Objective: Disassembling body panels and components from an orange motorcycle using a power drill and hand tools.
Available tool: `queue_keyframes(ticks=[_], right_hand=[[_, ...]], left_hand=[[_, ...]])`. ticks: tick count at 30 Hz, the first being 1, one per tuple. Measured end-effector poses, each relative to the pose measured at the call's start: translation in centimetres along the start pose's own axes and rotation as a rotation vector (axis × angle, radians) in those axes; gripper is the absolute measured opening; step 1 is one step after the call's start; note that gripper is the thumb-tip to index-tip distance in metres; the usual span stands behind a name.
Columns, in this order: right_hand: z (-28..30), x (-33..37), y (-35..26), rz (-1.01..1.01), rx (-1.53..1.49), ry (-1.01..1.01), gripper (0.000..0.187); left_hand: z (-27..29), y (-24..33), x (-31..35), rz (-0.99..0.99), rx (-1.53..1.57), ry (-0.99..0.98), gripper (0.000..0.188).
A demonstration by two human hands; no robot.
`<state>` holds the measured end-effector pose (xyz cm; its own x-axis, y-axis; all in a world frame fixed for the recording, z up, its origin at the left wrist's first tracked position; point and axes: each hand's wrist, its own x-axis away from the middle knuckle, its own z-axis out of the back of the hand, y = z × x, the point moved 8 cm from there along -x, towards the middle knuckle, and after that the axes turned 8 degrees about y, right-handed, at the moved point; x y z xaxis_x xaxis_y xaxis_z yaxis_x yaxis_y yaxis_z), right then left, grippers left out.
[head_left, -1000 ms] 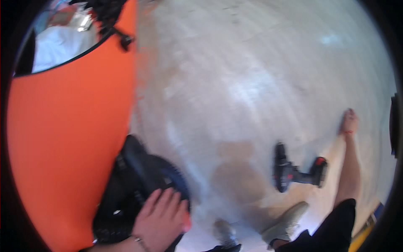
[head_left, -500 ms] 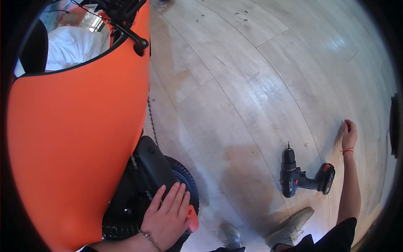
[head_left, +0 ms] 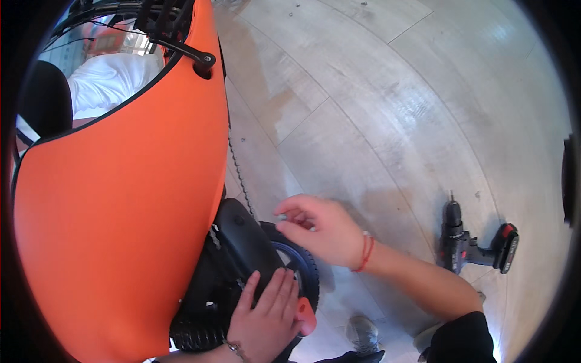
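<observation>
My left hand (head_left: 266,311) lies with its fingers spread on the black plastic cover (head_left: 245,236) beside the wheel (head_left: 305,266). An orange-red tab (head_left: 306,317) sits at that hand's edge, next to the tyre. Just above the wheel hovers my right hand (head_left: 324,230), its thumb and forefinger pinching a small metal screw (head_left: 282,216). Another small pale piece shows beneath its curled fingers. To the left rises the large orange shell (head_left: 121,212) of a pedal vehicle. A chain (head_left: 239,172) hangs along its side.
A black cordless drill (head_left: 463,242) lies on the wood-look floor (head_left: 375,121) to the right. A crank arm (head_left: 190,53) juts from the shell's upper edge. White cloth (head_left: 115,81) lies inside the shell. Several small bits of hardware are scattered far off. My shoe (head_left: 362,336) is at the bottom.
My right hand has swung left from the floor beyond the drill to above the wheel. The left hand keeps its place on the cover. The whole view has shifted slightly.
</observation>
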<state>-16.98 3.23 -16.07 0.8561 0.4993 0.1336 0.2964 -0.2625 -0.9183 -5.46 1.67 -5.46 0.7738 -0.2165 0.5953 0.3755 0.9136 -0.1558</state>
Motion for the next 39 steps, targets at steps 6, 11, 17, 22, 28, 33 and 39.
queue_keyframes(ticks=[6, 11, 17, 22, 28, 33, 39], right_hand=[[-4.4, -2.0, 1.4, -0.119, -0.232, -0.100, 0.020], [-4.7, -2.4, 1.4, -0.042, -0.260, -0.066, 0.018], [-5.1, -2.6, 1.1, 0.118, -0.148, -0.039, 0.013], [-5.1, -2.7, 0.5, 0.102, -0.132, 0.014, 0.008], [-5.3, -3.5, -0.8, 0.166, 0.019, -0.013, 0.011], [-5.5, -4.0, -1.3, 0.106, 0.086, -0.140, 0.006], [-5.2, -4.0, -1.6, 0.195, 0.079, -0.181, 0.006]], left_hand=[[-1.0, 0.1, -0.8, -0.066, -0.121, -0.124, 0.053], [-1.1, 0.1, -0.8, -0.051, -0.048, -0.196, 0.060], [-1.3, 0.0, -1.1, -0.085, -0.066, -0.271, 0.058], [-0.9, -0.5, -1.1, -0.091, -0.078, -0.253, 0.055], [-2.1, -0.8, -0.1, 0.020, -0.122, 0.103, 0.038], [-1.7, -0.8, -0.3, -0.007, -0.124, 0.069, 0.037], [-1.9, -0.2, -0.2, -0.100, -0.183, -0.133, 0.049]])
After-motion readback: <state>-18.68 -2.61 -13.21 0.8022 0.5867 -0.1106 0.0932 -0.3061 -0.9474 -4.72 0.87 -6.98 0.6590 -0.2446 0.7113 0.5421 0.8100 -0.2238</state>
